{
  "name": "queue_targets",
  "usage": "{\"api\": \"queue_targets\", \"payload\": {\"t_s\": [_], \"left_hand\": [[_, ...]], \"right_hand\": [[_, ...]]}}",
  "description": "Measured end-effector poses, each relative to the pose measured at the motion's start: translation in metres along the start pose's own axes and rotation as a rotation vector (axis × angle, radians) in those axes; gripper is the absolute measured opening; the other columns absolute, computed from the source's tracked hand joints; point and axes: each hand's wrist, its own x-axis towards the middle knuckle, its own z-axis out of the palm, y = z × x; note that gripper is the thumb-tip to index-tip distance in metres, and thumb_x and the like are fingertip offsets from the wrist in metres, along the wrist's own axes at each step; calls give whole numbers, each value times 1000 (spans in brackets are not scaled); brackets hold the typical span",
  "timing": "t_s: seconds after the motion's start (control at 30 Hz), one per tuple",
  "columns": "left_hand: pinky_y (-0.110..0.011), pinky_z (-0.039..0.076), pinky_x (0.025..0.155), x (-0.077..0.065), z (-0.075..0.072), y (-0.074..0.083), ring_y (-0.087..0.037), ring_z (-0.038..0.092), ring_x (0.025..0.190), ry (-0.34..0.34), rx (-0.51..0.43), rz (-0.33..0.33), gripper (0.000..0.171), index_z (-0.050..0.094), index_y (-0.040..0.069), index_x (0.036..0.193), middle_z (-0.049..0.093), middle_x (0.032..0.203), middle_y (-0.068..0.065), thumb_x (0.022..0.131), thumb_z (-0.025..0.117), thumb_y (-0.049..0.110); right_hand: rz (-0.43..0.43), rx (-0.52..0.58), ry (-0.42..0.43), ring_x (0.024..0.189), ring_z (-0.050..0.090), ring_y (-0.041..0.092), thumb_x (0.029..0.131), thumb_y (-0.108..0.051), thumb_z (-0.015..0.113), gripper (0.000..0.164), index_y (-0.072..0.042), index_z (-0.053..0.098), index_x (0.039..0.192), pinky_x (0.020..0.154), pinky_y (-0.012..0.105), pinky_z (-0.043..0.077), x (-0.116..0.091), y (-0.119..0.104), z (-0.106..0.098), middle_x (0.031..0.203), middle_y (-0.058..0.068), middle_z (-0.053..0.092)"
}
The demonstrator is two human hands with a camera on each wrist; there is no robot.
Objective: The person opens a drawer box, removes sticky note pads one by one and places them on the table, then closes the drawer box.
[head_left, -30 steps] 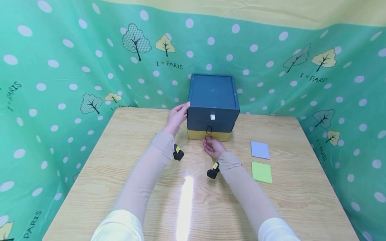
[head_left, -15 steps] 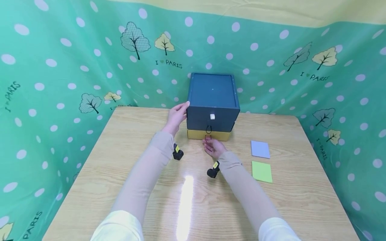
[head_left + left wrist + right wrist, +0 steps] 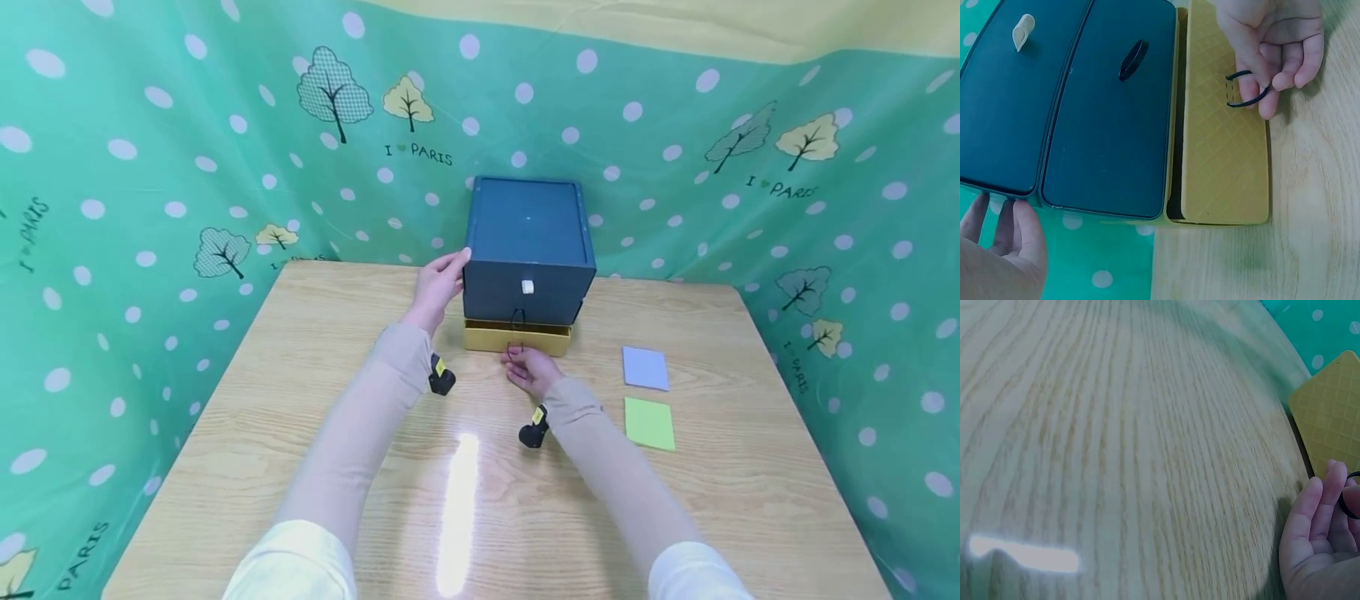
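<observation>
A dark blue drawer box [image 3: 529, 221] stands at the back of the table, with a yellow drawer [image 3: 480, 337] at its bottom. The yellow drawer stands slightly out, showing a narrow dark gap behind its front. My right hand [image 3: 531, 371] pinches the black loop handle [image 3: 1259, 100] on that drawer between thumb and fingers. At the box's left side, my left hand [image 3: 438, 287] presses fairly straight fingers against the wall near the upper front corner. Above the yellow front sit two dark blue drawers, one with a white tab [image 3: 1023, 31], the other with a black loop [image 3: 1134, 60].
To the right on the wooden table [image 3: 360, 500] lie a blue square pad [image 3: 645, 368] and a green one [image 3: 649, 423]. A green dotted curtain [image 3: 645, 108] hangs right behind the box and along both sides.
My right hand has drawn the yellow drawer a little toward me, and a gap now shows above its front. My left hand stays on the box's side.
</observation>
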Motion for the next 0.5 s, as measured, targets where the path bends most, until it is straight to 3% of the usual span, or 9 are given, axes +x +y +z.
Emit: {"api": "queue_targets", "payload": {"t_s": [0.1,0.2,0.37,0.5], "left_hand": [[-33,47,103,2,0,1,-22,54,121,6,-8,-3,49,57,9,131,55,135,-7,91,63,37],[-34,46,103,3,0,2,-22,54,120,17,-19,-2,48,58,9,130,55,134,-7,91,63,36],[-33,46,104,4,0,4,-22,52,122,6,-15,-14,49,57,10,131,53,136,-6,91,63,37],[-33,45,104,2,2,1,-22,52,123,-4,-9,-30,50,56,10,132,53,137,-6,91,63,37]], "right_hand": [[6,-40,-6,81,57,9,98,-1,41,32,0,45,130,91,25,48,-14,-5,2,120,11,61],[-1,-94,-15,81,60,9,98,-1,41,31,0,47,129,90,25,50,-13,-5,1,128,14,58],[-10,-140,-23,70,61,8,97,-1,45,26,2,51,122,72,20,55,-2,6,-7,106,8,66],[5,-192,-16,64,60,6,97,-2,47,25,2,53,121,66,19,55,-1,15,-14,94,2,66]]}}
